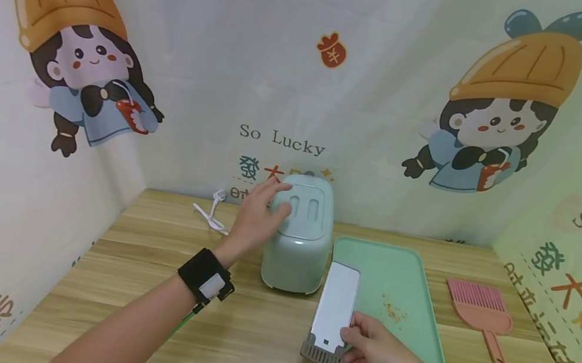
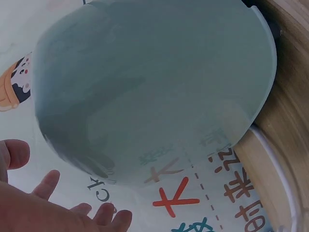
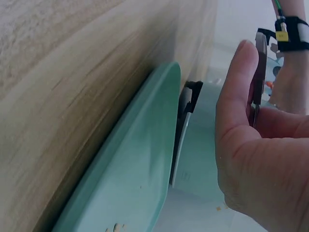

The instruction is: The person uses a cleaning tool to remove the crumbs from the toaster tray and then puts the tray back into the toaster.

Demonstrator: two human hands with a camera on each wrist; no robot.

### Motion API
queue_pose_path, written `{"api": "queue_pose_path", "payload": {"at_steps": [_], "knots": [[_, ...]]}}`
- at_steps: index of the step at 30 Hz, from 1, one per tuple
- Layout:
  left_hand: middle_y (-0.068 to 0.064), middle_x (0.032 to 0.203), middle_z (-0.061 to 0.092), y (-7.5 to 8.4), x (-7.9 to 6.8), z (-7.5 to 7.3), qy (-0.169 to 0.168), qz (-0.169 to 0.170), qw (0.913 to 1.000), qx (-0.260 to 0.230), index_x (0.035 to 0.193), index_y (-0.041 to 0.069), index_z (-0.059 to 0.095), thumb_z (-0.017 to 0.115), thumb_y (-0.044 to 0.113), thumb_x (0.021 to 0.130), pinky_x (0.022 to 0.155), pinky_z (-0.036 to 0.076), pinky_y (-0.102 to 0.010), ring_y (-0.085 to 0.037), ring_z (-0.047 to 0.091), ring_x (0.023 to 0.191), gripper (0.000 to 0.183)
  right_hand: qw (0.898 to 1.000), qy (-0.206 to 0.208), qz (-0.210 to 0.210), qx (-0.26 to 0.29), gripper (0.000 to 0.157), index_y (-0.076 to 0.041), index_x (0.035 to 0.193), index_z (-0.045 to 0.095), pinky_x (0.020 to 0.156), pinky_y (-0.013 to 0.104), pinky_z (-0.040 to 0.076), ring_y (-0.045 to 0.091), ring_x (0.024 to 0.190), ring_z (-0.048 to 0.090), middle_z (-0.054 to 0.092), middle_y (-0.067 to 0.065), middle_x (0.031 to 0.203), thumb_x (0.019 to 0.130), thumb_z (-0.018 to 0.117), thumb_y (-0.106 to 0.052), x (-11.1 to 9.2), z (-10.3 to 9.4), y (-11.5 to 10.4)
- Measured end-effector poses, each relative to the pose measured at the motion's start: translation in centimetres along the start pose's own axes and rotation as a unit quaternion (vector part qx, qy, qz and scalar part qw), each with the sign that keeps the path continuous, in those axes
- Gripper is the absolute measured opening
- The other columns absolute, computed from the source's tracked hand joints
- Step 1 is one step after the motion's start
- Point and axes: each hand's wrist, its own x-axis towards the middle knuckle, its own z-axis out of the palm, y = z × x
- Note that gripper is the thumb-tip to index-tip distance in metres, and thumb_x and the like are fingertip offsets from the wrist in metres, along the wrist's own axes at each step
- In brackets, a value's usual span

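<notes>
A mint-green toaster (image 1: 296, 259) with two slot-shaped marks on top stands upright near the back of the table; its side (image 2: 159, 92) fills the left wrist view. My left hand (image 1: 259, 216) is at its upper left edge, fingers spread and slightly bent; whether they touch it I cannot tell. In front of the toaster, my right hand (image 1: 371, 350) pinches the grey end of a crumb tray (image 1: 336, 301), a long flat plate with a slatted end, between thumb and fingers. The crumb tray is tilted, above the left edge of a green serving tray (image 1: 368, 257). Crumbs (image 1: 393, 312) lie on that serving tray.
At the right lies a pink brush set in an orange dustpan (image 1: 484, 320). A white power cord with plug (image 1: 213, 215) lies behind my left forearm. A printed cloth backdrop (image 1: 201, 77) encloses the table at the back and sides.
</notes>
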Motion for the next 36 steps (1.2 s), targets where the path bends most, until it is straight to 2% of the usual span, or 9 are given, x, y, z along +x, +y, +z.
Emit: {"api": "queue_pose_path", "payload": {"at_steps": [4, 9, 13, 21, 30, 36], "knots": [[-0.003, 0.153, 0.026, -0.3, 0.5, 0.8, -0.022, -0.059, 0.9977, -0.028, 0.139, 0.024, 0.047, 0.053, 0.035, 0.095, 0.109, 0.019, -0.055, -0.022, 0.019, 0.139, 0.045, 1.000, -0.012, 0.006, -0.011, 0.021, 0.006, 0.110, 0.046, 0.065, 0.040, 0.057, 0.024, 0.067, 0.061, 0.061, 0.014, 0.092, 0.102, 0.043, -0.014, 0.3, 0.9, 0.5], [-0.005, 0.155, 0.021, -0.3, 0.6, 1.9, -0.047, -0.095, 0.9936, -0.038, 0.143, 0.025, 0.041, 0.050, 0.038, 0.096, 0.111, 0.016, -0.053, -0.024, 0.016, 0.140, 0.049, 1.000, -0.014, 0.004, -0.021, 0.021, 0.006, 0.111, 0.047, 0.063, 0.038, 0.057, 0.022, 0.066, 0.061, 0.061, 0.014, 0.089, 0.101, 0.042, -0.012, 0.9, 1.8, 1.0], [-0.006, 0.156, 0.017, -0.1, 0.3, 2.6, -0.053, -0.093, 0.9940, -0.023, 0.143, 0.023, 0.041, 0.051, 0.038, 0.096, 0.110, 0.016, -0.054, -0.025, 0.015, 0.140, 0.050, 1.000, -0.014, 0.007, -0.018, 0.018, 0.006, 0.108, 0.047, 0.061, 0.034, 0.056, 0.019, 0.065, 0.059, 0.061, 0.012, 0.088, 0.101, 0.043, -0.010, 1.1, 2.3, 1.4], [-0.009, 0.157, 0.012, -0.4, -0.2, 3.4, -0.047, -0.060, 0.9963, 0.040, 0.141, 0.019, 0.045, 0.051, 0.039, 0.093, 0.107, 0.019, -0.059, -0.037, 0.015, 0.138, 0.052, 0.999, -0.031, 0.024, -0.034, 0.019, 0.005, 0.110, 0.049, 0.059, 0.029, 0.055, 0.018, 0.068, 0.058, 0.061, 0.012, 0.088, 0.101, 0.043, -0.011, 1.2, 3.1, 2.0], [-0.005, 0.158, 0.009, -0.9, -0.5, 3.7, -0.040, -0.054, 0.9975, 0.023, 0.142, 0.020, 0.044, 0.050, 0.041, 0.095, 0.108, 0.017, -0.059, -0.032, 0.010, 0.140, 0.051, 0.997, -0.055, 0.014, -0.046, 0.016, 0.003, 0.104, 0.050, 0.057, 0.030, 0.055, 0.019, 0.066, 0.060, 0.063, 0.013, 0.084, 0.101, 0.042, -0.010, 2.5, 4.1, 2.9], [-0.008, 0.157, 0.011, -0.8, -0.7, 3.8, -0.039, -0.053, 0.9976, 0.019, 0.141, 0.019, 0.045, 0.051, 0.040, 0.096, 0.109, 0.016, -0.059, -0.034, 0.011, 0.140, 0.051, 0.996, -0.071, 0.046, -0.015, 0.014, 0.002, 0.098, 0.048, 0.057, 0.026, 0.054, 0.015, 0.065, 0.057, 0.061, 0.011, 0.083, 0.101, 0.043, -0.010, 3.5, 4.9, 3.0]]}}
